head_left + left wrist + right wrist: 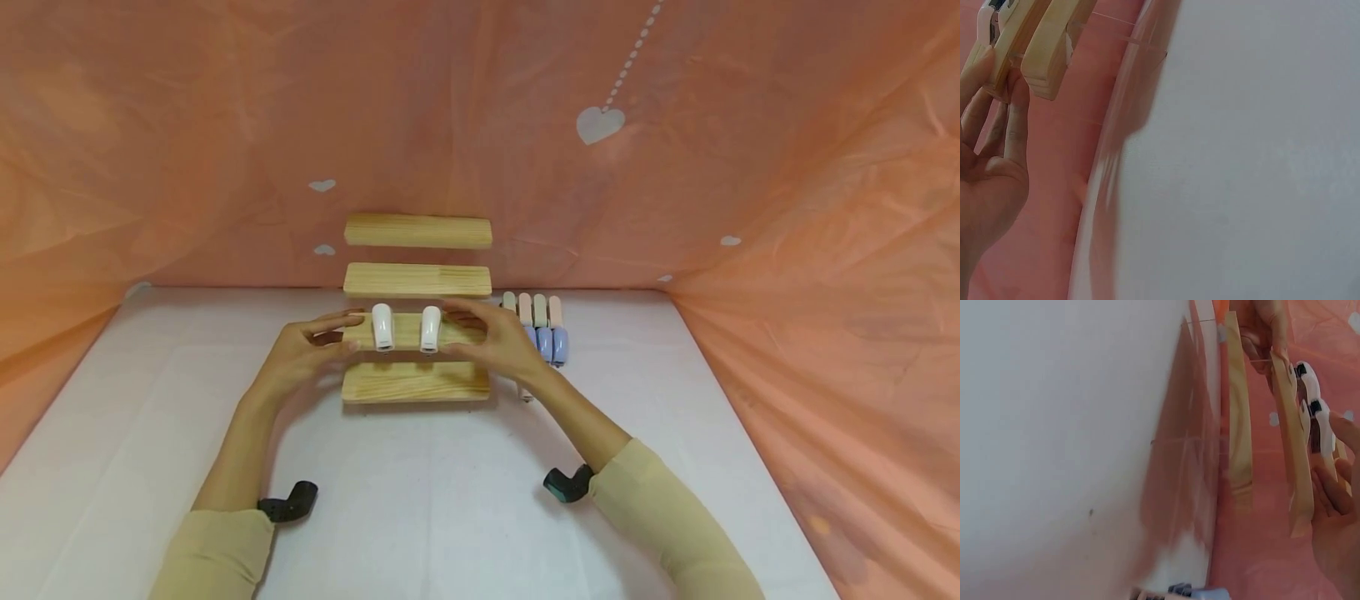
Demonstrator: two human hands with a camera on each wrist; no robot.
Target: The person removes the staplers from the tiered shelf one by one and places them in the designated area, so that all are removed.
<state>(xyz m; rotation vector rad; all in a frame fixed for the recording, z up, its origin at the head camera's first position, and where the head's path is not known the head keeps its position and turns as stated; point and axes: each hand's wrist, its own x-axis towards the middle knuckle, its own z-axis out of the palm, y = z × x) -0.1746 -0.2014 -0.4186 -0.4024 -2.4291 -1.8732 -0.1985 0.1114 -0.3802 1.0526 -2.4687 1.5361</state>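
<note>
A stepped rack of pale wooden boards stands at the back of the table. On its third board [405,332] two white, glossy clip-like things sit side by side, a left one [382,327] and a right one [430,329]. My left hand [307,346] holds the left end of that board, thumb at the front edge and fingers behind. Around the right end my right hand [502,337] grips likewise, its fingertips close beside the right clip-like thing. The right wrist view shows black parts inside the white clip-like things [1322,428]. Below lies the lowest board [416,383].
Right of the rack, partly behind my right hand, lie several similar clip-like things: green, pink and blue ones [560,343]. The upper boards [417,232] rise at the back. Orange cloth [750,167] hangs around the white table [375,500].
</note>
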